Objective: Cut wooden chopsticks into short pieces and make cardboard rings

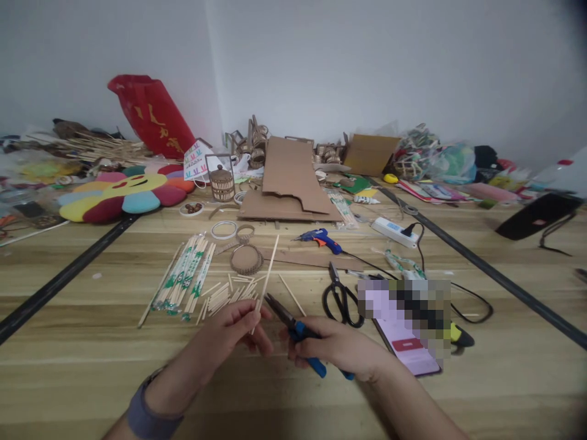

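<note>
My left hand (236,333) pinches a thin wooden chopstick (271,263), which stands tilted up away from me. In my right hand (330,342) are blue-handled needle-nose pliers (280,310). Their jaws point at the lower part of the chopstick, close to my left fingers; I cannot tell whether they touch it. Short cut stick pieces (219,300) lie in a loose pile beyond my left hand. Another single stick (291,294) rests on the table past the plier jaws. Wrapped chopsticks (188,275) in green-printed plastic lie to the left.
Black scissors (342,299) and a phone (403,336) lie right of my hands. A blue glue gun (321,240), a corrugated cardboard ring (246,260) and tape roll (224,230) are farther back. Behind stand cardboard sheets (293,171), a small stick barrel (222,184) and a power strip (394,232).
</note>
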Tool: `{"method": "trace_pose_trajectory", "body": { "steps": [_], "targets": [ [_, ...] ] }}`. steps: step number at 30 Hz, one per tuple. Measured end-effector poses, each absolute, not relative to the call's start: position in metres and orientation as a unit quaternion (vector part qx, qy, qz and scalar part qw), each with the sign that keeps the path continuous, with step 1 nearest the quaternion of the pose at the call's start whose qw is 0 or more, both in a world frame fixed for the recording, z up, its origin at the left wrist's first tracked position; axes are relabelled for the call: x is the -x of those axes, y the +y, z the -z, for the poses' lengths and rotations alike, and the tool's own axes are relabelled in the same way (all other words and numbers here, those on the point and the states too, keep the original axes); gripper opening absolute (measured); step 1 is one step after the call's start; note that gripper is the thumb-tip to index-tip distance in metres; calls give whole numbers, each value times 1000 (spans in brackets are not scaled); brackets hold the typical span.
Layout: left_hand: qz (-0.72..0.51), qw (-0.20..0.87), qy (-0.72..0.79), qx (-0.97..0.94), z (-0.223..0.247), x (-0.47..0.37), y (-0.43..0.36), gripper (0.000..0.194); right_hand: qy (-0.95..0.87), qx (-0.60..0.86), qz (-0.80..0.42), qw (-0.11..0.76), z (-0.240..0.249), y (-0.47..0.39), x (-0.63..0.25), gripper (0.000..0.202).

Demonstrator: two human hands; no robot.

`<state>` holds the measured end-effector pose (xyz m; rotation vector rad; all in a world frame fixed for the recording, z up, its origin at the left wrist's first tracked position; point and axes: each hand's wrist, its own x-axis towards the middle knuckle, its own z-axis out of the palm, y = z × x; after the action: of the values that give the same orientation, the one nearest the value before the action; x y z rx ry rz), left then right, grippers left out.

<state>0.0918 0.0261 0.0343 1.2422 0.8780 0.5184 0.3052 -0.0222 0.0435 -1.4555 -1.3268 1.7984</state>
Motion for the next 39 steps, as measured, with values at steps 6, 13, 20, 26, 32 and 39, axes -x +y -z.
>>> {"method": "trace_pose_trajectory", "body": {
  "steps": [6, 13, 20, 26, 32, 39],
  "targets": [
    [-194, 684, 361, -604, -33, -94, 23, 40, -520, 515, -647, 213, -40, -22, -305, 20],
    [-161, 695, 342, -611, -28, -97, 19, 35, -534, 514, -641, 200, -40, -23, -303, 21],
    [-141, 698, 345, -612, -28, -98, 18, 38, -561, 496, -629, 209, -43, -23, -302, 17],
    [-138, 705, 337, -608, -25, -99, 17, 35, -587, 463, -627, 220, -41, -23, -303, 11],
    [-136, 704, 340, -608, -26, -99, 15, 34, -600, 470, -613, 208, -42, -23, -302, 9],
    [-128, 697, 340, -618, -29, -99, 14, 39, -627, 476, -587, 191, -43, -24, -302, 9]
  ]
}}
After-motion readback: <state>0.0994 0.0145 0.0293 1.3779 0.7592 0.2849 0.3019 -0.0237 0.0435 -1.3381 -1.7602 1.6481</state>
